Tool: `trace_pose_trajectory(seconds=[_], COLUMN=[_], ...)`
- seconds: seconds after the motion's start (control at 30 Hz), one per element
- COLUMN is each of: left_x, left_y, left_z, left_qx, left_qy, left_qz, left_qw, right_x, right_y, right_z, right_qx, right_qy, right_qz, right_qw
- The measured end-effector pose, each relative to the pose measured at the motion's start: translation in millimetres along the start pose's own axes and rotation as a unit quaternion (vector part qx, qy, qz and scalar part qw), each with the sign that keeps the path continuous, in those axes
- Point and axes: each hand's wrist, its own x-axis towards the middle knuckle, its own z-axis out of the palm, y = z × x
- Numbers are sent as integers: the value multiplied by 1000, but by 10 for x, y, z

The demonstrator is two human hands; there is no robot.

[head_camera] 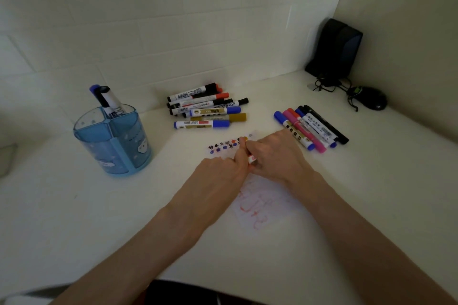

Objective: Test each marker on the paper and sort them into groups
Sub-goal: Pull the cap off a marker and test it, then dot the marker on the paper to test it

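Viewing head camera: both forearms reach in from the bottom edge and meet over the paper (262, 205). I log the left hand (223, 168) and right hand (275, 153) both curled round one marker (251, 160). It is mostly buried between fingers, blurred, possibly orange-tipped. Far pile (205, 109) and right-side row (312, 129) lie beyond.

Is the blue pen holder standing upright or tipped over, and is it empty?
Upright, not empty. The blue pen holder stands on its base, and two markers stick up from its rear compartment.
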Motion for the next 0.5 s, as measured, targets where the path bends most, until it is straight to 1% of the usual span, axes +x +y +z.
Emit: trace_pose_trajectory(seconds=[0.1, 0.17, 0.2, 0.27, 0.33, 0.43, 0.5], left_x=[0, -9, -5, 26, 109, 251, 316], left_y=[-21, -37, -56, -137, -302, -602, -719], left_z=[32, 52, 74, 107, 115, 136, 172], left_qx=[2, -26, -41, -81, -124, -157, -209], left_qy=[8, -3, 3, 29, 64, 124, 151], left_qz=[-2, -3, -5, -23, -66, -127, -124], left_qw=[1000, 1000, 999, 996, 988, 971, 958], right_x=[3, 2, 10, 28, 34, 11, 22], right_y=[-23, -19, -16, -13, -18, 9, 40], right_z=[5, 16, 20, 35, 48, 67, 68], right_qx=[13, 24, 30, 38, 48, 56, 62], right_qy=[-5, -5, -3, -8, -16, 0, 0], right_qz=[4, 5, 9, 26, 49, 76, 95], right_qw=[1000, 1000, 999, 999, 998, 996, 993])
